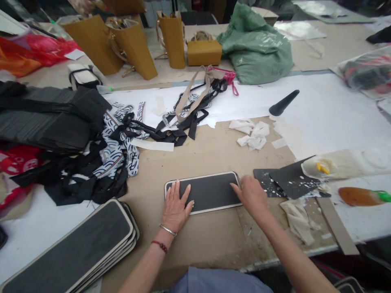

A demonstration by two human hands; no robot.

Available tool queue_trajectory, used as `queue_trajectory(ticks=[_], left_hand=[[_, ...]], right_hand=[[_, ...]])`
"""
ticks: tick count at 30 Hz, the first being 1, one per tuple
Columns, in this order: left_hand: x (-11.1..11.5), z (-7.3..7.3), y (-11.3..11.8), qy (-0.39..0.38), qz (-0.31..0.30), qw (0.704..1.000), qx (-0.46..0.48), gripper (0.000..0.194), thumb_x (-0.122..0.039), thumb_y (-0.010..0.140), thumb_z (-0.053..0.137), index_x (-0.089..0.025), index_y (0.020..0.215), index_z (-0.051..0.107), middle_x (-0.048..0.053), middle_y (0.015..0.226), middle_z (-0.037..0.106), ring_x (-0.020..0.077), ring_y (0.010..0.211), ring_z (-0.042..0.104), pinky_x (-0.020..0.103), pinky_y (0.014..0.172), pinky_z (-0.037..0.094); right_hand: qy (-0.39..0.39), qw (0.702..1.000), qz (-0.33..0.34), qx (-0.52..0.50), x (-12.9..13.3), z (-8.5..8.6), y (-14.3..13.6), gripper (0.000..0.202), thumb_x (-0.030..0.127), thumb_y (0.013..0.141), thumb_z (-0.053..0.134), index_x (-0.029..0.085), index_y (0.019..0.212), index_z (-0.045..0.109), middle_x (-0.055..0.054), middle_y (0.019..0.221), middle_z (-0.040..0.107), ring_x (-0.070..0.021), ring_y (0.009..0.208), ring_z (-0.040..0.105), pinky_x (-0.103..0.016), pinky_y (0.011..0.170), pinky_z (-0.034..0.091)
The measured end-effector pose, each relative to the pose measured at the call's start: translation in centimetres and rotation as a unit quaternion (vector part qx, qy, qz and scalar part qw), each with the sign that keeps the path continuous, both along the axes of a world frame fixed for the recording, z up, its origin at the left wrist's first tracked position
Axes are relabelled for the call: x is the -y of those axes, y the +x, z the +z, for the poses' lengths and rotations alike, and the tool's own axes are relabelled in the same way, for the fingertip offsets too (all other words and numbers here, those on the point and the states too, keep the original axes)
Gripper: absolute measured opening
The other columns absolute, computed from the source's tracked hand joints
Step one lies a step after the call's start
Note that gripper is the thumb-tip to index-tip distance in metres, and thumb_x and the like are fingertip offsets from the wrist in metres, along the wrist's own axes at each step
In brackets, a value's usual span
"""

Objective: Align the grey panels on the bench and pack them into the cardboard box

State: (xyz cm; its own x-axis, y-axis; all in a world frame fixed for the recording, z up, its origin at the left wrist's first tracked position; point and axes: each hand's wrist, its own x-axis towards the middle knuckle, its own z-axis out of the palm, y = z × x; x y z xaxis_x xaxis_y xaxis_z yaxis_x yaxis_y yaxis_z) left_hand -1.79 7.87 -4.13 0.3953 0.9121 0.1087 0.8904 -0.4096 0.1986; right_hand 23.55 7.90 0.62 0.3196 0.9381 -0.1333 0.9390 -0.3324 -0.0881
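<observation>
A long black panel (210, 190) with rounded corners and a pale border lies flat on brown cardboard. My left hand (179, 203) rests on its left end, fingers spread and palm down. At the right end, my right hand (251, 193) has its fingers curled at the edge and the thumb on the border; the fingertips are hidden from view. Left of my arms is a stack of similar panels (70, 248), fanned slightly at one end. Right of my right hand lie dark scraps (290, 179) spotted with white.
Black and patterned straps (117, 150) sprawl beside a dark folded bundle (45, 118). Crumpled pale scraps (253, 134) and a black cone-shaped object (284, 103) lie beyond the panel. An orange-brown bottle (357, 196) lies at right. Mustard bags (171, 40) and a green sack (258, 49) stand behind.
</observation>
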Motion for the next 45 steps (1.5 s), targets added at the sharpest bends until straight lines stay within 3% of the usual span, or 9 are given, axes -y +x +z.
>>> queue_trajectory(ticks=[3,6,8,15,21,27,35,40,45], left_hand=[[0.0,-0.2,-0.1,0.005,0.000,1.000,-0.005,0.051,-0.034,0.081,0.049,-0.025,0.130,0.038,0.014,0.144,0.022,0.0307,0.132,0.019,0.049,0.104,0.027],[-0.1,-0.5,-0.1,0.009,-0.007,1.000,-0.010,0.051,-0.033,0.081,0.049,-0.024,0.130,0.039,0.016,0.144,0.022,0.0316,0.132,0.019,0.049,0.104,0.026],[-0.1,-0.6,-0.1,0.007,-0.010,1.000,-0.011,0.052,-0.033,0.081,0.049,-0.024,0.131,0.038,0.017,0.144,0.022,0.0316,0.132,0.019,0.049,0.104,0.025],[-0.4,-0.1,-0.3,-0.035,0.010,0.999,0.005,0.057,-0.035,0.079,0.053,-0.028,0.132,0.035,0.013,0.146,0.018,0.0304,0.133,0.016,0.049,0.105,0.023],[0.0,0.6,1.3,-0.075,0.035,0.996,0.014,0.057,-0.036,0.082,0.047,-0.026,0.135,0.027,0.014,0.146,0.016,0.0287,0.134,0.011,0.050,0.105,0.023],[-0.2,0.3,5.5,-0.056,-0.075,0.995,0.042,0.059,-0.045,0.085,0.036,-0.017,0.136,0.025,0.007,0.146,0.022,0.0196,0.135,0.011,0.041,0.110,0.019],[1.3,-1.3,-2.2,-0.008,0.217,0.975,-0.038,0.065,-0.036,0.085,0.040,-0.009,0.138,0.013,0.018,0.143,0.025,0.0276,0.134,0.016,0.050,0.105,0.025],[2.1,-1.9,-2.7,0.006,0.251,0.968,-0.007,0.064,-0.033,0.086,0.040,-0.010,0.139,0.013,0.018,0.141,0.028,0.0291,0.133,0.015,0.054,0.105,0.022],[2.4,-1.5,-2.3,-0.034,0.231,0.965,0.123,0.051,-0.025,0.088,0.034,-0.014,0.136,0.023,0.014,0.141,0.032,0.0254,0.134,0.017,0.053,0.107,0.019]], right_hand=[[0.114,0.981,0.149,-0.048,-0.8,-0.9,-4.8,0.043,0.039,0.085,0.045,0.010,0.117,0.047,-0.019,0.121,0.049,-0.0295,0.115,0.041,-0.041,0.093,0.035],[0.130,0.943,0.290,-0.101,-1.7,-3.2,-8.2,0.057,0.040,0.085,0.045,0.010,0.132,0.033,-0.015,0.139,0.031,-0.0262,0.131,0.019,-0.043,0.104,0.022],[0.119,0.934,0.320,-0.105,-2.1,-4.5,-8.2,0.061,0.040,0.084,0.045,0.011,0.135,0.028,-0.013,0.141,0.028,-0.0242,0.132,0.014,-0.044,0.107,0.018],[0.093,0.955,0.280,-0.042,-2.3,-4.6,-2.2,0.061,0.044,0.084,0.044,0.014,0.135,0.029,-0.015,0.142,0.024,-0.0282,0.132,0.014,-0.050,0.105,0.014],[0.089,0.954,0.284,-0.021,-2.5,-5.1,-2.2,0.060,0.042,0.084,0.043,0.013,0.135,0.028,-0.017,0.142,0.022,-0.0293,0.132,0.013,-0.052,0.104,0.013],[0.111,0.951,0.289,-0.017,-2.5,-5.4,-2.3,0.058,0.038,0.084,0.040,0.014,0.136,0.026,-0.016,0.143,0.022,-0.0296,0.131,0.016,-0.052,0.103,0.016],[0.137,0.945,0.295,-0.019,-2.7,-5.6,-2.2,0.057,0.042,0.086,0.036,0.013,0.135,0.027,-0.016,0.140,0.027,-0.0295,0.130,0.021,-0.051,0.104,0.017],[0.158,0.946,0.282,-0.008,-2.5,-5.5,-1.9,0.056,0.039,0.085,0.041,0.012,0.133,0.031,-0.016,0.136,0.034,-0.0286,0.128,0.025,-0.049,0.104,0.019],[0.202,0.940,0.274,-0.004,-2.0,-5.6,-1.8,0.051,0.038,0.083,0.045,0.013,0.128,0.038,-0.015,0.130,0.042,-0.0278,0.123,0.033,-0.047,0.103,0.022]])
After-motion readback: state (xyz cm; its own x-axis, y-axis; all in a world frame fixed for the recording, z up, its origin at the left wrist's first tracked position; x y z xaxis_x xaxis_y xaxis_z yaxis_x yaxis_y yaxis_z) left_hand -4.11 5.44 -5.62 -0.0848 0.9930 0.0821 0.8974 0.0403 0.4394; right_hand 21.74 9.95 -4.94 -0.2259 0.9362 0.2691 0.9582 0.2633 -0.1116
